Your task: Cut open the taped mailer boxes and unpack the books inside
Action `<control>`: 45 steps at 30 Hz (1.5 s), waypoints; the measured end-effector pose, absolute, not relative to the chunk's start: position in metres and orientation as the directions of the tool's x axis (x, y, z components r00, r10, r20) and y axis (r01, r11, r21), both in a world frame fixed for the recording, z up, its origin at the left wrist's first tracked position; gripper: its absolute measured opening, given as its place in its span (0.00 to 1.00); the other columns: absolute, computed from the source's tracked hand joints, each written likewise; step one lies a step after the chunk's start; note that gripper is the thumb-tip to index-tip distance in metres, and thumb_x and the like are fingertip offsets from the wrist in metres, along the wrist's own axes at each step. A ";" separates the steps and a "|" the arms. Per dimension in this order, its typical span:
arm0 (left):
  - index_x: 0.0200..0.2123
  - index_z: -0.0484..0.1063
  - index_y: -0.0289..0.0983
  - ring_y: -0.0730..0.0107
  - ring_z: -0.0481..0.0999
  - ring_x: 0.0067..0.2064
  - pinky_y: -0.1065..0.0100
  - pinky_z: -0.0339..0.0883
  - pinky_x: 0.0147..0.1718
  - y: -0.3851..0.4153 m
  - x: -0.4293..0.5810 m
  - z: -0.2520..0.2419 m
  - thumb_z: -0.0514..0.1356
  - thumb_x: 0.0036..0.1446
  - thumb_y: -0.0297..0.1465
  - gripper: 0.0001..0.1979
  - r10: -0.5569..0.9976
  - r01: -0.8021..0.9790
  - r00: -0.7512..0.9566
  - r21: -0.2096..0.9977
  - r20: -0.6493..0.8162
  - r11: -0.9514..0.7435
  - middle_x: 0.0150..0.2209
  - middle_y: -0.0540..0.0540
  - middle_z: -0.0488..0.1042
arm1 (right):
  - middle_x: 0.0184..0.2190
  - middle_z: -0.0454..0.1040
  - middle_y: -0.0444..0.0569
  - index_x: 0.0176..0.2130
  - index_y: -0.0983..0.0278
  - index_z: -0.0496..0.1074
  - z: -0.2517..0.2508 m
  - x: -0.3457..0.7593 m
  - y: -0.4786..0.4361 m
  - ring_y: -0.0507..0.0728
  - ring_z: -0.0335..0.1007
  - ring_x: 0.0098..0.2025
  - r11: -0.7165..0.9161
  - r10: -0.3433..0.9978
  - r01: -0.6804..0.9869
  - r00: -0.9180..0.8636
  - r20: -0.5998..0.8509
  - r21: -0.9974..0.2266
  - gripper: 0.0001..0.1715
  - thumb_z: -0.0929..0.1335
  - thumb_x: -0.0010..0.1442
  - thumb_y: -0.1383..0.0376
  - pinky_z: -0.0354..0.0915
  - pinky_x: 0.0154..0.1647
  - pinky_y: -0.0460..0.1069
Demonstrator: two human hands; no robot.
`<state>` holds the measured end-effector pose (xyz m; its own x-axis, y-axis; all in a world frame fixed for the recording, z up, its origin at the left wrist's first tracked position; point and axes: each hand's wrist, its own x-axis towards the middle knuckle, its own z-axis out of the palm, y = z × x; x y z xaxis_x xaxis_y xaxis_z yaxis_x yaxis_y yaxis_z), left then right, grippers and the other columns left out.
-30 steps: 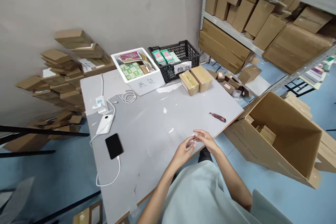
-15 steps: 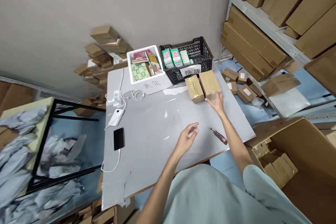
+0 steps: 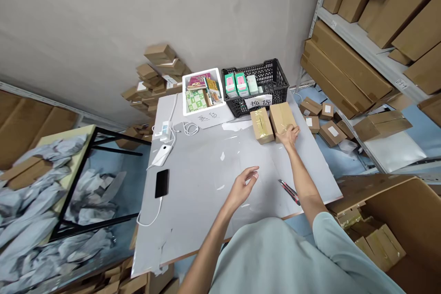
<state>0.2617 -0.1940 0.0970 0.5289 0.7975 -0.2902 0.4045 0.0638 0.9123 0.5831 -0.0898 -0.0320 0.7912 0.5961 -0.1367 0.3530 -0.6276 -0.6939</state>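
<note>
My right hand (image 3: 288, 136) is at the near end of the larger brown cardboard box (image 3: 281, 115). Its thumb lies against the front and its bent fingers reach over the near right corner. Close against that box on the left stands a smaller cardboard box (image 3: 262, 125) with shiny yellowish tape on top. My left hand (image 3: 242, 187) hovers over the grey tabletop (image 3: 200, 174), fingers curved and apart from the thumb, holding nothing. Between my forearms, nearer the right one, lies a red and black utility knife (image 3: 289, 191).
Behind the boxes sit a black plastic crate (image 3: 275, 85) with green and pink packs and a white foam box (image 3: 220, 96) of books. A phone (image 3: 161, 183), cables and a power strip (image 3: 166, 131) occupy the left side. A large open carton (image 3: 389, 188) stands at right.
My right hand has closed more over the larger box's near corner. My left hand stays over the table. The whole view has shifted slightly, while both boxes keep their place by the crate.
</note>
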 end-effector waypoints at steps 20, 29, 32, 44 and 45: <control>0.58 0.79 0.38 0.42 0.81 0.67 0.41 0.71 0.72 -0.189 0.064 -0.010 0.69 0.62 0.53 0.30 0.890 0.318 0.216 0.891 -0.401 0.324 0.67 0.32 0.81 | 0.79 0.56 0.70 0.74 0.62 0.67 0.008 0.357 -0.378 0.81 0.50 0.82 -0.327 0.932 0.686 0.347 -0.103 -0.650 0.62 0.86 0.49 0.50 0.54 0.83 0.75; 0.57 0.80 0.37 0.46 0.84 0.62 0.46 0.77 0.66 -0.231 -0.042 -0.041 0.66 0.65 0.40 0.21 0.875 0.363 0.143 0.847 -0.463 0.389 0.64 0.34 0.83 | 0.85 0.49 0.68 0.74 0.65 0.71 -0.003 0.302 -0.311 0.78 0.39 0.88 0.113 0.928 0.807 -0.294 -0.229 -0.579 0.56 0.85 0.52 0.63 0.48 0.86 0.73; 0.59 0.79 0.37 0.47 0.84 0.62 0.48 0.79 0.63 -0.252 -0.043 -0.048 0.65 0.65 0.38 0.22 0.874 0.354 0.168 0.856 -0.455 0.378 0.66 0.34 0.81 | 0.86 0.47 0.63 0.74 0.61 0.71 -0.006 0.315 -0.301 0.77 0.37 0.88 0.104 0.903 0.854 -0.296 -0.311 -0.510 0.56 0.85 0.52 0.65 0.49 0.86 0.72; 0.64 0.76 0.33 0.48 0.85 0.58 0.43 0.76 0.66 -0.236 -0.038 -0.102 0.67 0.52 0.27 0.33 0.803 0.333 0.129 0.788 -0.582 0.517 0.69 0.28 0.78 | 0.81 0.57 0.75 0.83 0.71 0.50 -0.072 0.318 -0.387 0.75 0.59 0.82 -0.531 0.830 0.602 0.226 -0.511 -0.596 0.66 0.77 0.64 0.47 0.60 0.81 0.71; 0.63 0.77 0.33 0.48 0.86 0.57 0.44 0.77 0.66 -0.237 -0.034 -0.104 0.67 0.50 0.27 0.33 0.799 0.332 0.141 0.788 -0.585 0.519 0.67 0.29 0.80 | 0.81 0.59 0.75 0.83 0.72 0.50 -0.077 0.314 -0.389 0.74 0.63 0.80 -0.570 0.805 0.548 0.225 -0.549 -0.612 0.65 0.77 0.63 0.50 0.63 0.79 0.70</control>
